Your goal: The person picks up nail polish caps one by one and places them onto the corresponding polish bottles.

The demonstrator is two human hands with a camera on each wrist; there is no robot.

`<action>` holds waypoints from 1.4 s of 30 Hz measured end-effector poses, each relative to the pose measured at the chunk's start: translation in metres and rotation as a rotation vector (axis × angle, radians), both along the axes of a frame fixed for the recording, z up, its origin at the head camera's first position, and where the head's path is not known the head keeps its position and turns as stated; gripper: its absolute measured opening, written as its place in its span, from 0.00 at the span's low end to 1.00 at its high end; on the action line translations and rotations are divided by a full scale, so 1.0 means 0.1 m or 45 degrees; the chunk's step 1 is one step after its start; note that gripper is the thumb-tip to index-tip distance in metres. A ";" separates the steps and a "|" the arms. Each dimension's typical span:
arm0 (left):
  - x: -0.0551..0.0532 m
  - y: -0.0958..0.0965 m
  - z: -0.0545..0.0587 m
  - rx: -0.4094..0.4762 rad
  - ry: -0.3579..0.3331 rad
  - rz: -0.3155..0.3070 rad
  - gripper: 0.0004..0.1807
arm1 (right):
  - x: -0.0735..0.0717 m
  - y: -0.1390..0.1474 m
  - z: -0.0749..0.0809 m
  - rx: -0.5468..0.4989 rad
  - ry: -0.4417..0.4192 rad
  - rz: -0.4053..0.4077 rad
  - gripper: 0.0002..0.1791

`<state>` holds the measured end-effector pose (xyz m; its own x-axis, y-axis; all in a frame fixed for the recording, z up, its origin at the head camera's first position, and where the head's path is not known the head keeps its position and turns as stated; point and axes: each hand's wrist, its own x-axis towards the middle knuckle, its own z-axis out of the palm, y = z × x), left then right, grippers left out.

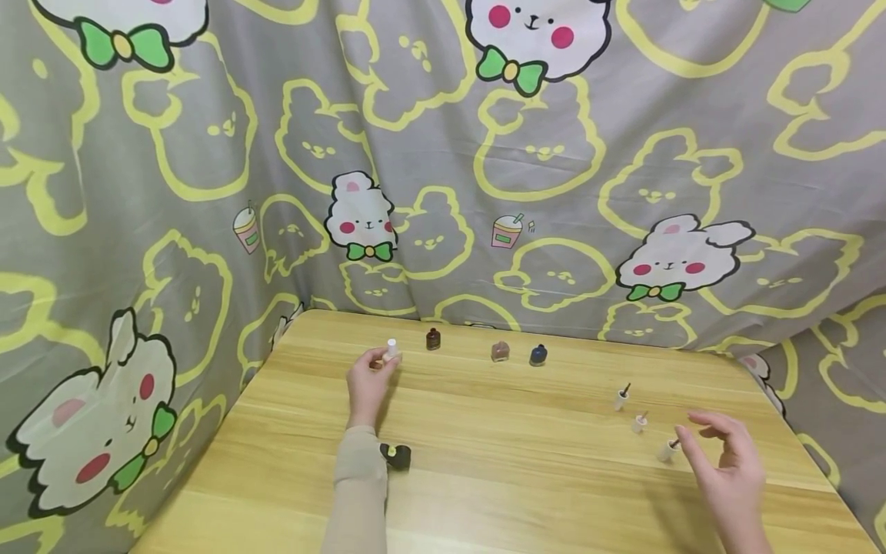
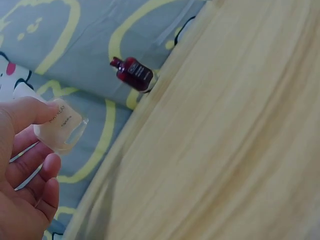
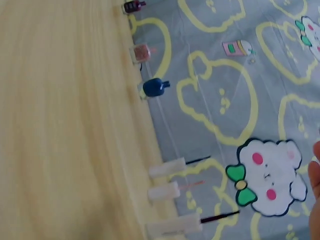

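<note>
My left hand (image 1: 369, 385) pinches a pale nail polish bottle (image 2: 60, 125) between thumb and fingers, its white cap (image 1: 391, 347) on top. In the left wrist view the bottle is raised and tilted, and the other fingers curl loosely beneath. To its right stands an open dark red nail polish bottle (image 1: 433, 339). My right hand (image 1: 730, 465) is at the right, thumb and fingers apart, holding nothing. Close to its fingertips stands a white brush cap (image 1: 667, 452), dark brush pointing up. Two more upturned brush caps, one (image 1: 639, 424) with a pinkish brush and one (image 1: 620, 399) with a dark brush, stand behind it.
An open pink nail polish bottle (image 1: 500, 352) and an open dark blue one (image 1: 537, 355) stand along the back of the wooden table (image 1: 512, 462). A patterned grey curtain (image 1: 429, 154) hangs around the table. A black wrist strap piece (image 1: 397, 455) sits by the left sleeve.
</note>
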<state>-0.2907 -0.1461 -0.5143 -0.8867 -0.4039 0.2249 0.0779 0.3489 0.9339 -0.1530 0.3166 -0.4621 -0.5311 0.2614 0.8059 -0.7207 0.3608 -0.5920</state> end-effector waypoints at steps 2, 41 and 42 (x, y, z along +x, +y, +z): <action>0.00 -0.01 -0.01 -0.011 -0.005 0.010 0.18 | -0.01 0.07 -0.07 -0.072 0.003 -0.016 0.17; 0.04 -0.11 -0.09 -0.097 -0.196 0.029 0.17 | 0.02 0.83 -0.70 -0.600 -0.454 0.675 0.28; 0.04 -0.11 -0.09 -0.093 -0.197 0.026 0.17 | 0.02 0.84 -0.71 -0.586 -0.475 0.670 0.28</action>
